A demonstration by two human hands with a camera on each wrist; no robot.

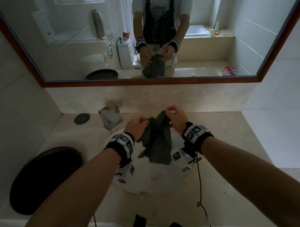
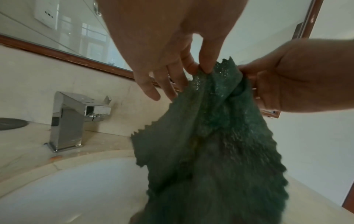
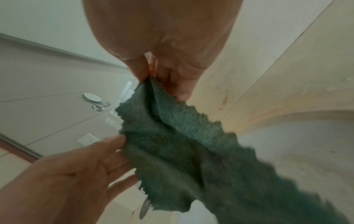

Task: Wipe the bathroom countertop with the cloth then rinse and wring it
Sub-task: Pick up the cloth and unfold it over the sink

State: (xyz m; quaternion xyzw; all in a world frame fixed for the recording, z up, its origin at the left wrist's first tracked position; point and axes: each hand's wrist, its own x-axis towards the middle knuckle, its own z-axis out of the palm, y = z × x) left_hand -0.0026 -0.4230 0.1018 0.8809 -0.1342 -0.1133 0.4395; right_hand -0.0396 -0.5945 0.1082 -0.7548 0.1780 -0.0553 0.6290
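Two hands are raised over the white sink basin point(image 1: 163, 181), and a dark green cloth point(image 1: 157, 142) is held up between them by its top edge. The cloth is pinched by thumb and fingertips of the left hand point(image 1: 136, 125) and of the right hand point(image 1: 176, 117), and hangs bunched above the basin. Nothing can be made out inside the basin. A chrome faucet point(image 1: 110, 118) stands on the countertop point(image 1: 230, 133) behind it.
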